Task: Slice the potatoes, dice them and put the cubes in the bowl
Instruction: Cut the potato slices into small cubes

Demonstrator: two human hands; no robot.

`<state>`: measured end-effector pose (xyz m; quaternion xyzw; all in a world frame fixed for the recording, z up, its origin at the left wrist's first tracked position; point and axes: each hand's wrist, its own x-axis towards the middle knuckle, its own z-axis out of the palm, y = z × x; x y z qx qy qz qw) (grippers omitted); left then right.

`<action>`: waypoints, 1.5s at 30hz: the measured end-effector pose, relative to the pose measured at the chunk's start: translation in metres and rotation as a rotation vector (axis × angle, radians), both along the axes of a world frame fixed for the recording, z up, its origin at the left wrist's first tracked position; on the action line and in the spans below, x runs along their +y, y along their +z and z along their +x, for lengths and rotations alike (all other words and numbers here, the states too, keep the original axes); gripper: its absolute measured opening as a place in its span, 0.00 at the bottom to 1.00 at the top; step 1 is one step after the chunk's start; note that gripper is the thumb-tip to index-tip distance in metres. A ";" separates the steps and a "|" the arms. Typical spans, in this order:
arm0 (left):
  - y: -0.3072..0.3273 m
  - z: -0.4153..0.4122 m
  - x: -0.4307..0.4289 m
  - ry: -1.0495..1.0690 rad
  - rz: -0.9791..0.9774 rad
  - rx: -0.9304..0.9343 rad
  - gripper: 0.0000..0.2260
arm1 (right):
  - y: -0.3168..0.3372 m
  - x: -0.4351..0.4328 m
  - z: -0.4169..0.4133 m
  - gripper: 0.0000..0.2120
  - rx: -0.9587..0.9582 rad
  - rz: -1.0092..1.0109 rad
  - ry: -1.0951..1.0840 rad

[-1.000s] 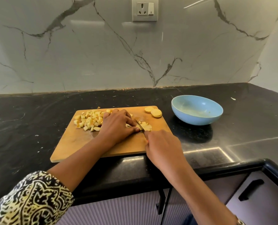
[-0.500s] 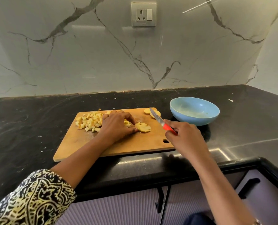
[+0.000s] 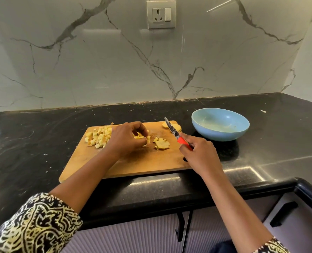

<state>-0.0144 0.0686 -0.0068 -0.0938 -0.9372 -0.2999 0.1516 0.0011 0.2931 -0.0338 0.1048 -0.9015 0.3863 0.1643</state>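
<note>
Pale-blue bowl (image 3: 220,125), red-handled knife (image 3: 177,136), yellow cubes (image 3: 98,136) — tan board (image 3: 133,161), black table (image 3: 33,143) — white, grey-veined marble wall (image 3: 96,66).

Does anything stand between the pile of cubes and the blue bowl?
Yes: the left hand, the knife in the right hand and round slices at the board's far corner lie between cube pile and bowl.

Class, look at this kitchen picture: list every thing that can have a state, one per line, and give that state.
Left hand, pinches a potato piece.
Right hand, grips the knife.
Knife, blade raised, not cutting.
Cube pile, diced, on the board.
Cut slice, partly diced, on the board.
Round slices, uncut, at the board's far corner.
Bowl, upright, no cubes inside.
Board, flat on the counter.
</note>
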 end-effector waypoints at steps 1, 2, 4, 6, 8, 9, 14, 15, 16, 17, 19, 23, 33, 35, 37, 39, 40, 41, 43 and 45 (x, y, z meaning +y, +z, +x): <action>0.001 0.001 0.001 -0.011 0.008 0.010 0.07 | 0.000 0.000 0.000 0.19 -0.002 -0.003 0.001; 0.001 0.001 0.001 -0.021 0.012 0.025 0.05 | 0.000 0.000 0.000 0.19 -0.004 -0.008 0.001; 0.001 0.003 0.003 -0.034 -0.014 0.044 0.05 | 0.000 0.000 0.000 0.19 -0.009 -0.008 0.000; -0.001 0.001 0.001 -0.032 -0.064 0.057 0.05 | 0.001 -0.001 0.001 0.19 -0.013 -0.007 -0.006; -0.004 -0.003 -0.003 -0.010 -0.088 0.095 0.06 | 0.001 -0.001 0.001 0.19 -0.018 -0.017 -0.009; -0.004 -0.005 -0.005 0.004 -0.091 0.111 0.07 | 0.002 -0.001 0.002 0.19 -0.021 -0.019 -0.011; -0.003 -0.002 -0.003 -0.176 -0.136 0.061 0.16 | 0.002 -0.002 0.003 0.19 -0.033 -0.035 -0.020; -0.003 0.000 0.002 -0.258 -0.183 0.041 0.20 | 0.002 -0.002 0.002 0.19 -0.037 -0.040 -0.023; -0.006 0.001 0.007 -0.314 -0.258 0.019 0.22 | 0.001 -0.002 0.002 0.20 -0.044 -0.048 -0.025; -0.008 0.000 0.013 -0.331 -0.348 0.010 0.22 | 0.001 -0.002 0.002 0.20 -0.050 -0.056 -0.025; -0.012 -0.005 0.019 -0.276 -0.491 0.063 0.17 | 0.000 -0.002 0.002 0.20 -0.054 -0.068 -0.025; -0.011 -0.013 0.005 -0.064 -0.518 0.220 0.09 | -0.001 -0.001 0.001 0.19 -0.046 -0.085 -0.028; -0.008 -0.018 0.019 -0.313 -0.472 0.150 0.17 | 0.000 0.004 0.001 0.18 -0.013 -0.090 -0.088; -0.008 -0.023 0.032 -0.398 -0.534 0.085 0.16 | 0.000 0.006 0.001 0.19 -0.012 -0.106 -0.105; -0.006 -0.031 0.035 -0.382 -0.514 0.076 0.12 | 0.000 0.007 0.000 0.20 -0.017 -0.100 -0.111; -0.002 -0.037 0.031 -0.327 -0.516 0.082 0.10 | 0.000 0.006 -0.001 0.19 -0.018 -0.082 -0.114; 0.000 -0.039 0.026 -0.302 -0.522 0.074 0.10 | -0.001 0.006 -0.001 0.19 -0.020 -0.078 -0.114; 0.001 -0.041 0.021 -0.278 -0.529 0.062 0.10 | -0.001 0.006 -0.001 0.19 -0.021 -0.077 -0.113; 0.003 -0.040 0.009 -0.232 -0.528 0.044 0.09 | -0.002 0.006 -0.002 0.19 -0.022 -0.080 -0.108; 0.005 -0.038 -0.004 -0.190 -0.489 0.043 0.08 | -0.002 0.007 -0.003 0.18 -0.024 -0.080 -0.104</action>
